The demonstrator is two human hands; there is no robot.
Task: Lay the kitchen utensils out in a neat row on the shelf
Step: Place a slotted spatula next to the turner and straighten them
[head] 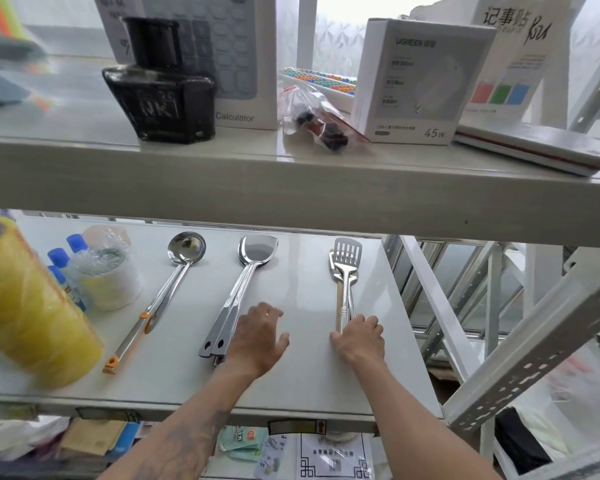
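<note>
Steel utensils lie on the white shelf (302,375), handles toward me. At the left is a ladle (174,275) with orange handle trim. In the middle, a solid turner (246,268) is stacked on other utensils. At the right, a slotted turner (345,268) rests on another utensil. My left hand (257,337) lies flat beside the middle stack's handle ends, fingers spread, touching them. My right hand (359,341) curls its fingers around the handle end of the slotted turner stack.
A yellow roll (25,306), blue-capped bottles (63,268) and a wrapped tape roll (106,271) crowd the shelf's left end. The upper shelf (291,188) overhangs closely, holding an ink bottle (160,88) and boxes. A perforated metal upright (534,355) stands at the right.
</note>
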